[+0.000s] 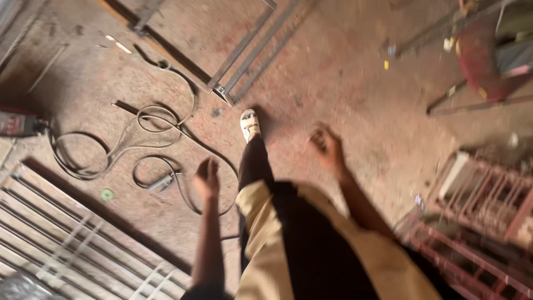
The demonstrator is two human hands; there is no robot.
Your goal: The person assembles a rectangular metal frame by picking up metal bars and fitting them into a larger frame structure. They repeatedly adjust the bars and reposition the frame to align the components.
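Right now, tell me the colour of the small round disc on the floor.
Green disc; head view shows it.

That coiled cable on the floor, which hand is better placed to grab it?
Probably the left hand: it hangs empty right above the coiled cable and its loops, while the right hand, also empty, is across the leg over bare floor.

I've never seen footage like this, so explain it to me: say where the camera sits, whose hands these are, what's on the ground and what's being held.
The one picture comes from a camera worn on a person's head, looking down. The left hand and right hand are that person's own; both look empty, though the picture is blurred. One foot in a pale sandal steps on a dusty floor. Coiled cables lie left, beside a metal grille. A bar frame lies ahead, reddish metal racks right.
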